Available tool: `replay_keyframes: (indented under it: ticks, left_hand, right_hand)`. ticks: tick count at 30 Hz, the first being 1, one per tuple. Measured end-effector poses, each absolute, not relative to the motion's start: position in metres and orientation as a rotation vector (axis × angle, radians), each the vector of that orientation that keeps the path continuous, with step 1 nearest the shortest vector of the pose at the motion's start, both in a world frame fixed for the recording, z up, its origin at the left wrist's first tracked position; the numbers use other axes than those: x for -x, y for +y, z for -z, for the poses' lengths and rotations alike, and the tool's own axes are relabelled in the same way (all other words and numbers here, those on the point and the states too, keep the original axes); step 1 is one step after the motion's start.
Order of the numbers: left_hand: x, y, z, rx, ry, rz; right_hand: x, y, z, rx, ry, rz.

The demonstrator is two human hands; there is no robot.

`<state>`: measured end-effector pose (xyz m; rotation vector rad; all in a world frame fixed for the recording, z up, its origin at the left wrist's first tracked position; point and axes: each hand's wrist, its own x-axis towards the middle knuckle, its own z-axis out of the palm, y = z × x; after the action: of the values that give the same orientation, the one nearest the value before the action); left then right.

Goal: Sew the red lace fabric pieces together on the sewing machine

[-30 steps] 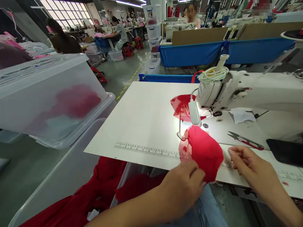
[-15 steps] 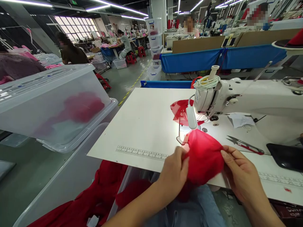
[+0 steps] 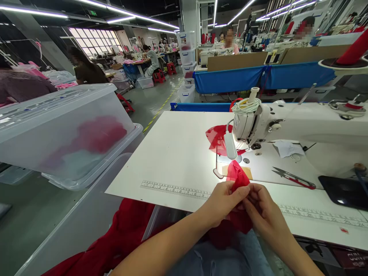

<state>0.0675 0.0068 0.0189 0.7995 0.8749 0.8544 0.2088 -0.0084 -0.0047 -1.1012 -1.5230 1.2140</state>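
Sheer red fabric [image 3: 240, 221] hangs bunched between my two hands at the front edge of the sewing table [image 3: 178, 153]. My left hand [image 3: 227, 199] pinches its upper part. Close against it, my right hand [image 3: 260, 203] has its fingertips closed on the same cloth. A corner of the fabric rises in front of the sewing machine [image 3: 247, 122], whose needle area is partly hidden by a small lamp [image 3: 230, 145]. Another red sheer piece [image 3: 215, 135] lies flat behind the lamp.
Thread snips [image 3: 294, 178] and a black tray [image 3: 343, 191] lie to the right. A clear lidded bin [image 3: 71, 134] stands at the left. Below it, an open bin [image 3: 71, 234] holds dark red cloth [image 3: 115, 234]. Co-workers sit farther back.
My hands have come together, the right one moving left. The fabric, spread between them before, is now gathered and narrower. A tan patch on the table has become visible.
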Motion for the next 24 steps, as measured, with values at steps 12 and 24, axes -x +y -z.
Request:
replay_keyframes:
  ticks: [12,24]
  left_hand:
    - [-0.06,0.019,-0.03,-0.622,0.795,-0.902]
    - [-0.04,0.005,-0.032,-0.76,1.015,-0.709]
  right_hand:
    - [-0.218,0.001,0.006,1.224,-0.722,-1.443]
    - [-0.251,0.028,-0.01,1.433,-1.08,-1.464]
